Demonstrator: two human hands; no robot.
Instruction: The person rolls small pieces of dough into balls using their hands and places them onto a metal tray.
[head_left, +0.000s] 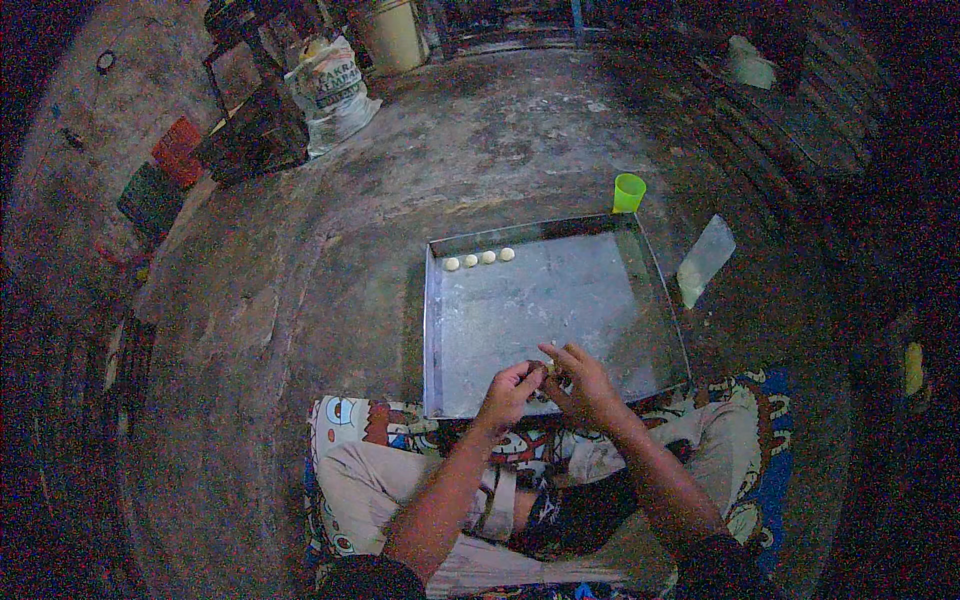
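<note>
My left hand (511, 395) and my right hand (589, 386) meet over the near edge of a shallow metal baking tray (540, 307). A small pale piece (552, 368), perhaps dough, shows between their fingertips, largely hidden. The left thumb and fingers are pinched together at it. My right forefinger stretches out to the left above it, while the other right fingers are bent and blurred. Along the tray's far left wall lie several small pale balls (489, 257) that look like dough, set in a row. Faint whitish smears mark the tray floor.
A green plastic cup (628, 193) stands just beyond the tray's far right corner. To its right lies a clear plastic bag (705, 262) with pale contents. A printed cloth (772, 465) lies beneath my crossed legs. A white sack (334, 97) and a bucket (391, 37) stand farther off.
</note>
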